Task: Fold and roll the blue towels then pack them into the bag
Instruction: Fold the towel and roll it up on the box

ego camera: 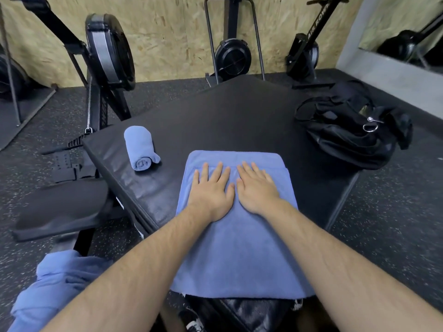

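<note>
Step in hand: smoothing the fold; rolling not yet begun. Left hand [211, 190] and right hand [257, 188] both lie flat, fingers straight and slightly spread, side by side and nearly touching. The palms press on the far half of a folded light-blue terry towel [239, 248]. Neither hand grips anything.

The towel lies flat on the black padded worktop [227, 121]. Its near edge hangs over the worktop's near side, under the forearms, and a folded edge runs just beyond the fingertips.

One finished roll, a blue towel rolled into a cylinder [141, 149], lies on the worktop out past the left hand, apart from it. A black soft duffel bag [347, 135] sits far beyond the right hand, to its right. Can't tell if its mouth is open. A crumpled blue cloth heap [55, 283], likely more towels, sits low, left of the left forearm.

Next, my read: both hands take one short end and roll it tight and even, edges aligned. Both rolls then go into the bag.
</note>
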